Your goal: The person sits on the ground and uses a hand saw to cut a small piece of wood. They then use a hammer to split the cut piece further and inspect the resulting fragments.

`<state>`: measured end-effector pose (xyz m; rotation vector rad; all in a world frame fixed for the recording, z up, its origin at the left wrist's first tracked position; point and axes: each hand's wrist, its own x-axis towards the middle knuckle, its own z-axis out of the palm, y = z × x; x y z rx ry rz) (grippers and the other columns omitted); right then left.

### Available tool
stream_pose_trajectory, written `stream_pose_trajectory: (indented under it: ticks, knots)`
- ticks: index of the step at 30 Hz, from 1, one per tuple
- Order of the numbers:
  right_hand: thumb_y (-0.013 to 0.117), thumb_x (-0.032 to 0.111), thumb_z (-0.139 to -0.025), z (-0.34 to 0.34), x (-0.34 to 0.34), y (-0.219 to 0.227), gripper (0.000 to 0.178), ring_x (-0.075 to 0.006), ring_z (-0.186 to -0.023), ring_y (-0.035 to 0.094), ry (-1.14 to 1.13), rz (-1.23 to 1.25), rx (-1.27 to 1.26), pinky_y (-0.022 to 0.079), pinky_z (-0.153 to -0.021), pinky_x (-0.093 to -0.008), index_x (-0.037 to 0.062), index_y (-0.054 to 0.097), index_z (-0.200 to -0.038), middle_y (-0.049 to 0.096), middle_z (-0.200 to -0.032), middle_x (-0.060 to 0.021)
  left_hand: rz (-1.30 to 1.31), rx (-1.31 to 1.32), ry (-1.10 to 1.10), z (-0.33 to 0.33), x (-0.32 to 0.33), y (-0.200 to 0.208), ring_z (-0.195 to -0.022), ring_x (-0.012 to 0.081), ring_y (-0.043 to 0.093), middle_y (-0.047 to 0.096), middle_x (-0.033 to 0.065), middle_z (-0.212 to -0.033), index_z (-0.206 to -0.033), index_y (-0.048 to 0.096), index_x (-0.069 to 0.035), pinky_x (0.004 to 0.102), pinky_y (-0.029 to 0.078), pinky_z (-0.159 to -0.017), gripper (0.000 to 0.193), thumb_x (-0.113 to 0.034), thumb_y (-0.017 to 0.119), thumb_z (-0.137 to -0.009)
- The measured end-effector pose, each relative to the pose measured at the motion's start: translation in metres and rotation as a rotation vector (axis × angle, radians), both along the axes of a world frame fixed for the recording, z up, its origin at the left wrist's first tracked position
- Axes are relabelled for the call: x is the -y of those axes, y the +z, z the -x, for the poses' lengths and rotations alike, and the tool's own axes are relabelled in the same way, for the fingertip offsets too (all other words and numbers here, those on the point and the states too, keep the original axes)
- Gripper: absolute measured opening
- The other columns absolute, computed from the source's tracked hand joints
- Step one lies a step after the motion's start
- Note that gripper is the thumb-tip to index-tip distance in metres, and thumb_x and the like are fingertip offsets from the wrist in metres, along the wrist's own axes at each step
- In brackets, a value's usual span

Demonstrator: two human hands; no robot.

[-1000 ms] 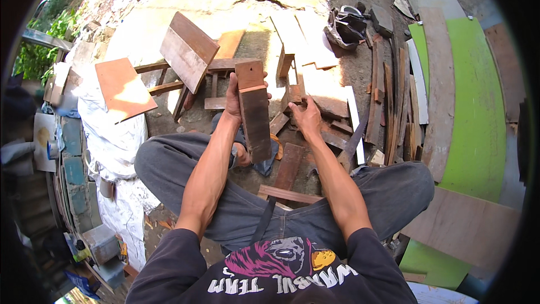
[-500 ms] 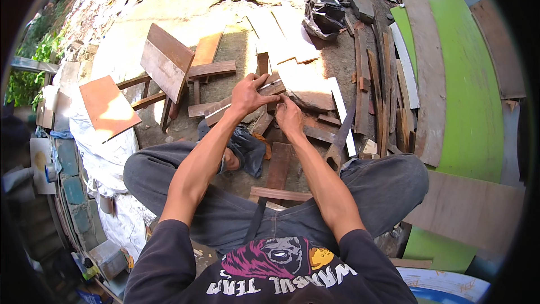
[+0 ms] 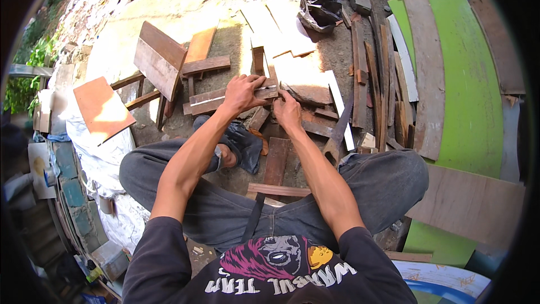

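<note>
My left hand (image 3: 242,93) is wrapped over a short wooden board (image 3: 207,101) that bears a pale line along its length. The board lies nearly crosswise in front of me, above other wood pieces. At its right end my right hand (image 3: 288,111) is closed, thumb and finger together by the board's corner. What those fingers hold, if anything, is too small to make out. Just below, a dark brown plank (image 3: 277,160) lies between my legs. A handsaw (image 3: 339,135) rests beside my right forearm.
To the left stand a wooden piece with angled boards (image 3: 163,59) and an orange-brown panel (image 3: 104,107). Long wood strips (image 3: 377,79) and green sheets (image 3: 461,79) lie on the right. A dark bag (image 3: 320,14) sits farther off, near a white strip (image 3: 340,110).
The board has turned from a slant to nearly level, and its pale-lined face shows more. My left hand has shifted slightly left and down with it; the right stays at the board's end.
</note>
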<state>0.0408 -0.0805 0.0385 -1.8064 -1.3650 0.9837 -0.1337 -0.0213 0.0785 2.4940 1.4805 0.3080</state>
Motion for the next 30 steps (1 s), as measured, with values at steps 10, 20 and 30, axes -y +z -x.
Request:
stream_pose_trajectory:
  ticks: [10,20,30]
  knots:
    - [0.058,0.021,-0.093,0.001,-0.002,-0.022,0.033,-0.0457,-0.098,0.067,0.025,-0.024,-0.079,0.052,-0.087,-0.0495,0.0065,0.060,-0.122,0.070,-0.099,-0.0276,0.024,-0.015,-0.111,0.010,-0.012,-0.002,-0.108,0.0307,0.064,0.070,0.0099,-0.117,-0.129,0.064,-0.012,0.0415,0.050,-0.093,0.076,-0.044,0.086,-0.064]
    - [0.063,0.021,-0.092,-0.012,-0.011,-0.032,0.031,-0.0435,-0.098,0.068,0.043,0.025,-0.132,0.053,-0.086,-0.0483,0.0114,0.068,-0.121,0.070,-0.098,-0.0270,0.058,-0.066,-0.122,0.002,-0.017,0.002,-0.104,0.0273,0.064,0.067,0.0078,-0.107,-0.127,0.064,-0.013,0.0402,0.049,-0.090,0.073,-0.040,0.086,-0.063]
    - [0.068,0.018,-0.089,-0.006,-0.015,-0.019,0.024,-0.0368,-0.095,0.071,-0.016,0.159,-0.079,0.055,-0.083,-0.0432,0.0107,0.075,-0.111,0.072,-0.096,-0.0227,0.158,-0.102,-0.053,-0.005,-0.022,0.004,-0.106,0.0300,0.061,0.064,0.0102,-0.106,-0.128,0.064,-0.011,0.0420,0.047,-0.090,0.074,-0.037,0.083,-0.062]
